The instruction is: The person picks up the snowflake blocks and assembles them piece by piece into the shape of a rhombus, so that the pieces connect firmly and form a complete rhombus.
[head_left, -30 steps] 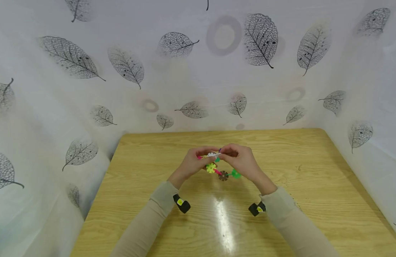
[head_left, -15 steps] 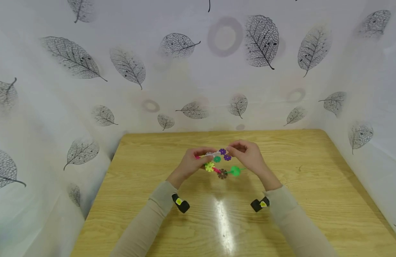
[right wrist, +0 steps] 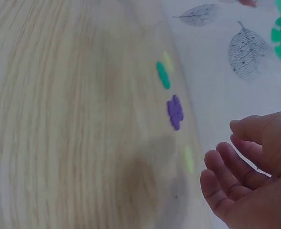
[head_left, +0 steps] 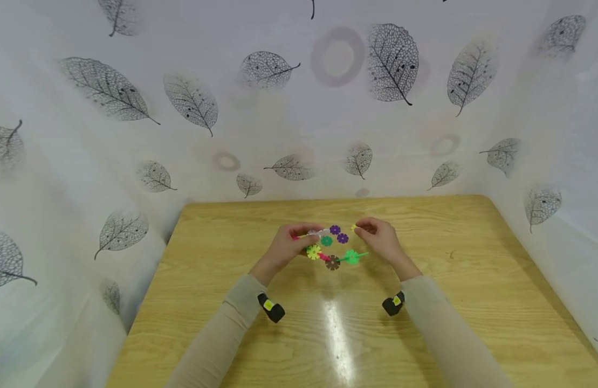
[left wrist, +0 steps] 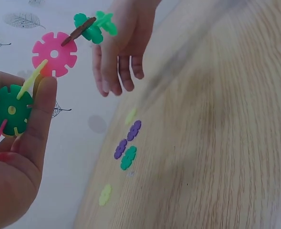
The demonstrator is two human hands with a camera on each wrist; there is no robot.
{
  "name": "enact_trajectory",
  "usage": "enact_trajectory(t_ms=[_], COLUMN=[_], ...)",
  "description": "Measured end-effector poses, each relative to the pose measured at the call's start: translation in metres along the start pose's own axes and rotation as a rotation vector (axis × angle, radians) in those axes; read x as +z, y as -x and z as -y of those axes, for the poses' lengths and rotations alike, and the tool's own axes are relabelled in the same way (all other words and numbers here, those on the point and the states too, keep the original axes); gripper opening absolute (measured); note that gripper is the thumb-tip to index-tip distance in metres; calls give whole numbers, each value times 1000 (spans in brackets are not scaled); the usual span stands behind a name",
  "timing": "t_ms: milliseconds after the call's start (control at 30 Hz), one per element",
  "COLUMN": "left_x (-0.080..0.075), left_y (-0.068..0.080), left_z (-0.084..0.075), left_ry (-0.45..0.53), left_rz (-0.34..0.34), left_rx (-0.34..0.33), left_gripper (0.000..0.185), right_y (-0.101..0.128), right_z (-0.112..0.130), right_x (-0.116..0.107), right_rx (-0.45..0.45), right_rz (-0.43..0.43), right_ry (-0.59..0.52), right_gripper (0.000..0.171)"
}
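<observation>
Two hands hover over the table (head_left: 221, 302): the left hand (head_left: 289, 247) pinches the disc chain (head_left: 330, 253), whose long axis runs rightward. The right hand (head_left: 378, 240), fingers loosely spread and empty, is nearer the loose purple discs (head_left: 338, 234) lying just left of it

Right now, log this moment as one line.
left hand: holds snowflake-disc assembly | right hand: empty, fingers relaxed | loose discs: on table

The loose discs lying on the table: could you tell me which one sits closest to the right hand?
The pale yellow-green disc, lying alone just in front of the right hand; the purple disc and dark green disc lie farther off.
</observation>
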State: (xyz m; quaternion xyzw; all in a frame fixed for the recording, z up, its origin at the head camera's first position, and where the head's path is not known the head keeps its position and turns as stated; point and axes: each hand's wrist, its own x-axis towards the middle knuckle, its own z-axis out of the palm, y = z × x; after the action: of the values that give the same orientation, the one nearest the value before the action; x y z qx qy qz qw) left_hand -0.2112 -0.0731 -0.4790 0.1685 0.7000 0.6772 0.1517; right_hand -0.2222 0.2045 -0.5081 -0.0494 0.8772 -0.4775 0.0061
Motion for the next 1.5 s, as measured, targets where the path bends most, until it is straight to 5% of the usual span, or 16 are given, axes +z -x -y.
enact_trajectory(t_ms=[733,1200,1500], left_x=[0,-1,-2], left_y=[4,5,5], left_z=[-2,-2,-1], left_ry=[-26,-29,-55], left_rz=[11,9,10], left_rx=[-36,-40,-32], left_gripper=[27,28,26], right_y=[-22,-25,-22], right_z=[-31,-32,-24], right_x=[12,14,14], right_rx=[-74,-73,20], right_rz=[3,4,18], right_ry=[250,271,158], right_gripper=[42,35,22])
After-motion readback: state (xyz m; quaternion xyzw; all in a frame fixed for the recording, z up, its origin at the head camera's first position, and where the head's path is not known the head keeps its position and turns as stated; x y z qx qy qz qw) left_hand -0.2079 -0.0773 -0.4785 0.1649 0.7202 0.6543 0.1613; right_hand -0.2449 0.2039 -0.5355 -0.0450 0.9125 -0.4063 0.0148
